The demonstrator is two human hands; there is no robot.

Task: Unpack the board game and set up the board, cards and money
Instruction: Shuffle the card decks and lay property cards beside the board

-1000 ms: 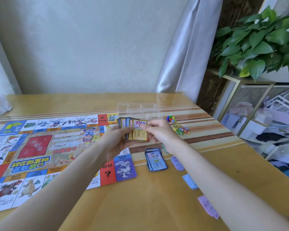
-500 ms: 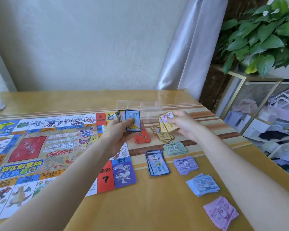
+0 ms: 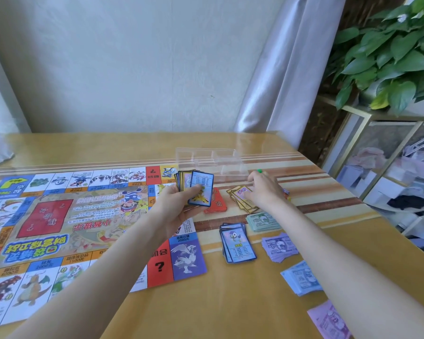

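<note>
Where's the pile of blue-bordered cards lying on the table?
The blue-bordered pile lies right of the board, with green money just behind it.

Paper, card and clear plastic are being shown on a glossy table.

A sheen is being thrown off the smooth wood-look table point(image 3: 230, 309); the board point(image 3: 59, 228) is being seen as thin, flat printed paper, the cards point(image 3: 238, 243) as slick coated card, the money point(image 3: 278, 247) as matt paper, and the tray point(image 3: 213, 161) as transparent, glossy plastic. The curtain point(image 3: 287, 69) is being seen as satiny cloth.
</note>
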